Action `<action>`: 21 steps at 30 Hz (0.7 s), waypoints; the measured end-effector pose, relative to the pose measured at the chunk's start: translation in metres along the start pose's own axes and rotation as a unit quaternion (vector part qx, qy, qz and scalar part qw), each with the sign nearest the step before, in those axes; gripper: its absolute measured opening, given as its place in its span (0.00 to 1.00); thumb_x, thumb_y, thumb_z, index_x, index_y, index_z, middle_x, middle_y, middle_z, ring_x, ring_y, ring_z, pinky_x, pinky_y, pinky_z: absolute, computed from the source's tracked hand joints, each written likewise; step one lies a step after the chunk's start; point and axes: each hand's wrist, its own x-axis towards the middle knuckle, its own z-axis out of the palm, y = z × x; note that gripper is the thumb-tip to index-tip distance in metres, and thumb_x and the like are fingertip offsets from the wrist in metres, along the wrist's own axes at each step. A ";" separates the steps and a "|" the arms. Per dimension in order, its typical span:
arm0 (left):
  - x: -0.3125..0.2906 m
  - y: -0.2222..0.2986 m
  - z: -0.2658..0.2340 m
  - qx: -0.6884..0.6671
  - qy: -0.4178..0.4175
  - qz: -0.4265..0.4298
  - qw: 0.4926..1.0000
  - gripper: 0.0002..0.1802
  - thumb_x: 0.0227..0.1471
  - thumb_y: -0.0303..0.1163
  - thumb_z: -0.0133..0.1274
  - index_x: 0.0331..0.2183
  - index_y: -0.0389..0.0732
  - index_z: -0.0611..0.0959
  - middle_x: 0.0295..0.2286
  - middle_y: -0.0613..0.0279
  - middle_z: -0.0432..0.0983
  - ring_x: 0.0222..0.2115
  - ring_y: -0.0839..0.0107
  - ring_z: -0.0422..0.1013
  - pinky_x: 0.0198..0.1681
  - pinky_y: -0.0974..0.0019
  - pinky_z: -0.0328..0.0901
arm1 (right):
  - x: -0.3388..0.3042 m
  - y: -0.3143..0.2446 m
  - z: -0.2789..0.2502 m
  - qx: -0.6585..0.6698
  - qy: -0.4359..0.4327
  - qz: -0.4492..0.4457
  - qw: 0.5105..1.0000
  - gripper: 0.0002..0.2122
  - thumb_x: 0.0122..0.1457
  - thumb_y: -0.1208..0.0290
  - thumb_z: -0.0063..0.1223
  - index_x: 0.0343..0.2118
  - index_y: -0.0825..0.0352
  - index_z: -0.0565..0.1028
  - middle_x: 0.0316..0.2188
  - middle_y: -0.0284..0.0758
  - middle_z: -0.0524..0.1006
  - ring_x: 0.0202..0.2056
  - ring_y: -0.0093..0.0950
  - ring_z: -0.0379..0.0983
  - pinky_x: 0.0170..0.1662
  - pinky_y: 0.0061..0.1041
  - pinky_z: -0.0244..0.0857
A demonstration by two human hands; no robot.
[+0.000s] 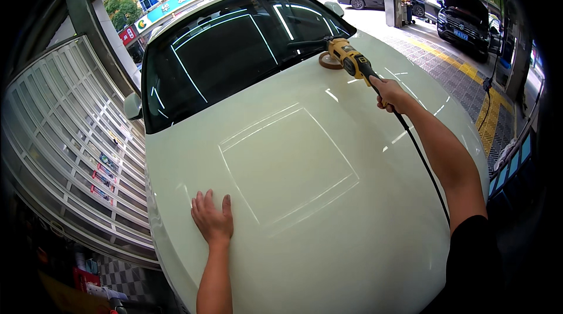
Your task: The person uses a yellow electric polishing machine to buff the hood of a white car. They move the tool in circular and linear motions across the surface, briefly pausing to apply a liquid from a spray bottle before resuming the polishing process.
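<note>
A pale car bonnet [281,208] spreads in front of me, with bright light lines mirrored in its paint. My right hand [389,94] grips the rear handle of a yellow and black polisher [347,57], arm stretched far forward. The polisher's round brown pad [331,61] is at the far right of the bonnet, close to the windscreen base. From the handle, a black cord [423,155] hangs down past my right forearm. My left hand [212,215] lies flat on the bonnet's near left part, fingers spread, holding nothing.
Beyond the bonnet stands the dark windscreen [229,50], with a side mirror [133,106] at left. A slatted white metal shutter [76,149] runs along the left. At the far right, a black car [463,23] has its bonnet raised, behind grey and yellow floor grating [469,73].
</note>
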 end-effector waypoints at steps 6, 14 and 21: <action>-0.002 0.000 0.002 0.004 0.011 -0.002 1.000 0.40 0.68 0.63 0.57 0.65 0.42 0.80 0.70 0.43 0.67 0.73 0.40 0.57 0.78 0.41 0.50 | 0.010 -0.002 0.007 -0.010 -0.013 -0.004 1.000 0.23 0.77 0.43 0.51 0.49 0.64 0.75 0.25 0.29 0.70 0.22 0.20 0.73 0.17 0.21 0.57; -0.001 -0.004 -0.007 0.013 0.018 -0.003 1.000 0.38 0.67 0.61 0.58 0.65 0.42 0.80 0.70 0.44 0.68 0.73 0.41 0.59 0.78 0.42 0.51 | -0.061 -0.049 0.107 -0.046 -0.133 -0.037 0.989 0.24 0.76 0.43 0.53 0.53 0.64 0.77 0.25 0.29 0.71 0.21 0.19 0.69 0.20 0.22 0.58; -0.006 -0.003 -0.010 -0.012 0.019 -0.011 1.000 0.37 0.68 0.61 0.57 0.64 0.43 0.82 0.70 0.43 0.68 0.73 0.41 0.59 0.78 0.42 0.51 | -0.149 -0.040 0.178 -0.152 -0.216 -0.113 0.958 0.30 0.76 0.41 0.52 0.69 0.60 0.77 0.27 0.29 0.75 0.28 0.21 0.78 0.28 0.26 0.71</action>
